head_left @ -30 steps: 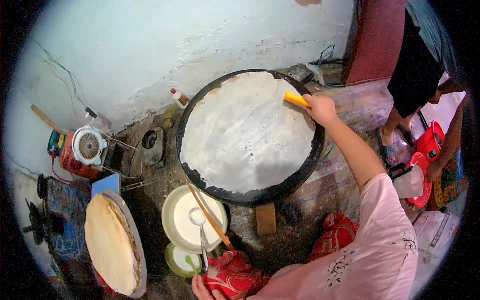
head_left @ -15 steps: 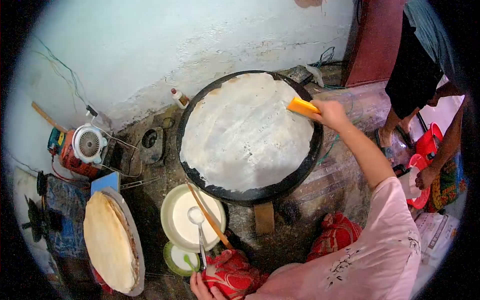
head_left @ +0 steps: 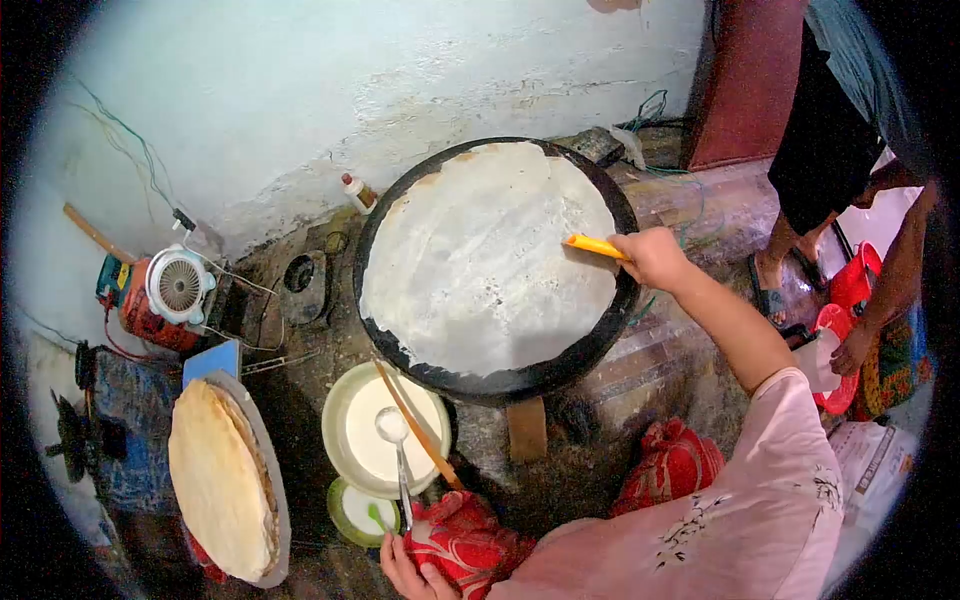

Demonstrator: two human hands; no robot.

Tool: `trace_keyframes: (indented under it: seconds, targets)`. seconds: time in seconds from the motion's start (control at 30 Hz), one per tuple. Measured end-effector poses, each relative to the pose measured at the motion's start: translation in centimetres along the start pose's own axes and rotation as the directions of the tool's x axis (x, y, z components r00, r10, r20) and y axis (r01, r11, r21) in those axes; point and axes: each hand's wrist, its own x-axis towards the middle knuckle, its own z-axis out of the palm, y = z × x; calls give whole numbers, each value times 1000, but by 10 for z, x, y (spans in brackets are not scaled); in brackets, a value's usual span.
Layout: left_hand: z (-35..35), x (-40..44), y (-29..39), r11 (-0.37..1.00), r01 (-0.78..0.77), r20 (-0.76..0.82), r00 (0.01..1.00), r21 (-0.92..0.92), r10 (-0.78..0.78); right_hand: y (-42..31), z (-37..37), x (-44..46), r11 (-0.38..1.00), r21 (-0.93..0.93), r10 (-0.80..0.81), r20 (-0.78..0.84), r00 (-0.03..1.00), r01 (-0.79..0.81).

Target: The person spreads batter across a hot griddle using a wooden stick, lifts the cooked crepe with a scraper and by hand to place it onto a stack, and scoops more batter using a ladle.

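Standing near a chipped wall (head_left: 440,100), the griddle (head_left: 500,388) bears pale batter (head_left: 470,260).

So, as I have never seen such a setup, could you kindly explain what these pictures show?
There is no robot: a person works bare-handed, and every picture comes from one camera worn on the head, looking forward and down. The right hand holds a yellow scraper over a pale, thin sheet covering most of a round black griddle. The left hand is beside red cloth; I cannot tell whether it holds anything. Nearby is a bowl of white liquid, and further left a stack of flat rounds.
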Motion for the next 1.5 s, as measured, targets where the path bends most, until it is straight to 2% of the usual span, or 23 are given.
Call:
trace_keyframes:
  seconds: [0.1,0.2,0.23,0.3,0.33,0.47,0.53,0.87,0.93,1.07,1.23,1.3,1.37,1.4,1.43,1.5]
  targets:
    - [-1,-3,2,1000,-3,-16,1000,13,4,6,2,-6,1000,5,-17,40,999,17]
    - [-1,-5,-2,999,-34,-44,998,16,34,9,-9,-4,993,32,115,-76,990,-113]
    - [0,-6,-4,1000,-24,-33,999,9,24,8,-13,-3,993,32,112,-78,991,-110]
    - [0,-7,-5,1000,-10,-25,1000,0,10,9,-18,2,933,138,354,-197,914,-332]
    - [1,-7,-4,1000,-11,-20,1000,-5,11,11,-19,4,925,197,365,-231,902,-324]
    - [0,-5,-3,1000,-26,-10,1000,-12,26,18,-20,15,930,171,357,-199,913,-327]
    - [0,-4,1,1000,-27,-6,1000,-12,27,12,-23,22,933,47,360,-130,924,-357]
    - [2,-3,5,1000,-16,-5,1000,2,16,33,33,74,943,-37,320,-162,933,-330]
    - [4,-3,5,1000,-15,-11,1000,0,15,37,37,76,979,-90,163,-179,970,-181]
    - [4,-2,3,999,-28,-1,1000,17,28,32,26,60,992,-67,97,-148,984,-108]
    - [5,-5,2,998,-26,5,1000,57,26,13,4,28,998,-42,51,-10,999,-52]
    - [2,-5,1,997,-41,16,999,66,40,6,-7,16,995,-50,88,27,996,-86]
    - [-1,-5,4,998,0,71,997,-61,4,-1,-23,4,996,-31,89,-4,996,-89]
    - [-2,-3,6,997,-25,44,999,-69,29,-3,-22,0,983,3,181,-39,983,-181]
    - [-1,-5,5,996,-47,16,999,-74,48,-8,-28,-6,985,1,171,-44,984,-171]
    - [6,-13,-9,994,-37,-4,999,-107,36,-25,-43,-18,901,285,386,-180,905,-327]
